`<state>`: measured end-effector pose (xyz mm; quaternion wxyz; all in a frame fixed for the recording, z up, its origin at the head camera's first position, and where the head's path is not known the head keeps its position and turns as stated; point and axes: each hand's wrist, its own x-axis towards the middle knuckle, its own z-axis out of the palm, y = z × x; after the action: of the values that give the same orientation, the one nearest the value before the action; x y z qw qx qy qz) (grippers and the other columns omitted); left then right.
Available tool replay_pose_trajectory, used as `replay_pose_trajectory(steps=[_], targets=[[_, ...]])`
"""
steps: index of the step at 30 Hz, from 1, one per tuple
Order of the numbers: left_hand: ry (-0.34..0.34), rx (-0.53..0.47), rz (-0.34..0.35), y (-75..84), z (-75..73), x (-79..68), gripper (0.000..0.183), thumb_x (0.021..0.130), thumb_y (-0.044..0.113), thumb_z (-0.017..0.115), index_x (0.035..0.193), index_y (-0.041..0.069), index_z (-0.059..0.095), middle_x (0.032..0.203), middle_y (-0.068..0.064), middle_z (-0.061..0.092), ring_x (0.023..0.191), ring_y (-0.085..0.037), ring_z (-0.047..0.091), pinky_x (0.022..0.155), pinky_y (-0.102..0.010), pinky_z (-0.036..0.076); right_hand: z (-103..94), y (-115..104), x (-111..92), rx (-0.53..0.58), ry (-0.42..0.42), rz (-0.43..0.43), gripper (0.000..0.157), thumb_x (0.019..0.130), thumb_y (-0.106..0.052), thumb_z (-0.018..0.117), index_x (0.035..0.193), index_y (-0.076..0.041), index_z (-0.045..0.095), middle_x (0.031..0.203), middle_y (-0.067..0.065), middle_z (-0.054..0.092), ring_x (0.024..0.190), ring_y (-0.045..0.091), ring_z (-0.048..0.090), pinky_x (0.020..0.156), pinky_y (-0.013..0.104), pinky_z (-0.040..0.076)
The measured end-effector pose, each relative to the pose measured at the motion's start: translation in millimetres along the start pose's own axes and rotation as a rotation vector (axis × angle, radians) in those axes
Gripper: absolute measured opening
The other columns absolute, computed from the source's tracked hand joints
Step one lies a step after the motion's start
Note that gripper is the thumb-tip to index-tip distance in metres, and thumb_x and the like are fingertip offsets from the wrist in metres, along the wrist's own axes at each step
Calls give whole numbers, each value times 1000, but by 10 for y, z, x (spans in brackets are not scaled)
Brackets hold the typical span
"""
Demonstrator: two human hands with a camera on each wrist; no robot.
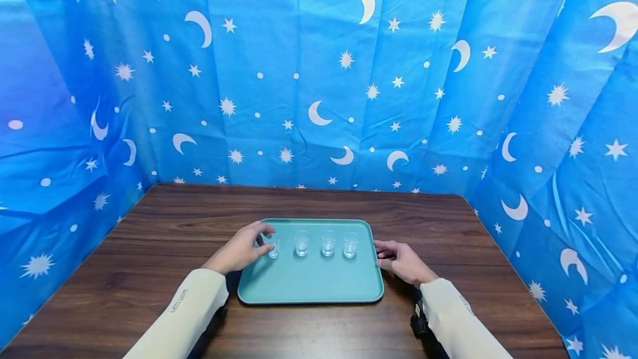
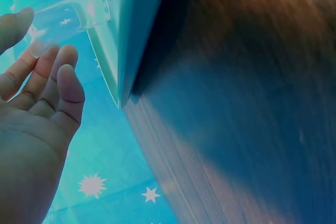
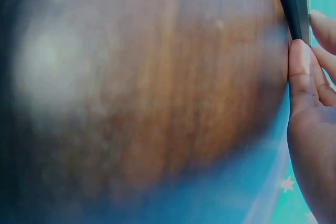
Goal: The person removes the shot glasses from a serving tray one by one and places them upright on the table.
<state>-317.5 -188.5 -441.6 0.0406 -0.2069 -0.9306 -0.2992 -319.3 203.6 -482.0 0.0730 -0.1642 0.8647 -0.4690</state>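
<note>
On a teal tray (image 1: 309, 284) several small clear shot glasses stand upright in a row along its far half. My left hand (image 1: 244, 247) pinches the leftmost shot glass (image 1: 274, 250) near its top, thumb on the near side and fingertips opposite. In the left wrist view this shot glass (image 2: 68, 19) stands with its base on the tray. My right hand (image 1: 402, 261) is at the tray's right edge, its fairly straight fingers and thumb touching the rim. The right wrist view shows the thumb (image 3: 299, 64) against the dark side of the tray (image 3: 295, 3).
The tray lies on a dark wooden table (image 1: 309, 331). To the right of the held glass stand a second glass (image 1: 301, 245), a third (image 1: 328, 244) and the rightmost one (image 1: 350, 246). A blue curtain (image 1: 279, 43) with moons and stars surrounds the table's back and sides.
</note>
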Motion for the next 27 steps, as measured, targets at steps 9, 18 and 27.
replay_pose_trajectory(steps=[9,18,27], targets=[[50,21,27,-19,-139,-76,28,80,21,61,106,12,54,94,-3,51,73,-9,48,60,-26,42,11,-22,-7,-11,-16,-30,47,81,-9,59,126,-8,44,109,7,51,92,20,49,68,31,44],[80,4,34,-121,-310,-210,27,81,20,61,105,12,53,89,-4,50,72,-12,47,59,-25,42,33,-35,-36,-16,-27,-26,46,83,-11,57,127,-9,43,108,8,51,93,21,49,59,32,44],[117,51,4,-233,-502,-368,26,80,18,61,104,9,54,87,-2,50,72,-13,47,59,-28,41,30,-53,-44,-45,-17,-20,47,82,-13,58,127,-11,43,109,7,51,92,19,49,65,30,44]])
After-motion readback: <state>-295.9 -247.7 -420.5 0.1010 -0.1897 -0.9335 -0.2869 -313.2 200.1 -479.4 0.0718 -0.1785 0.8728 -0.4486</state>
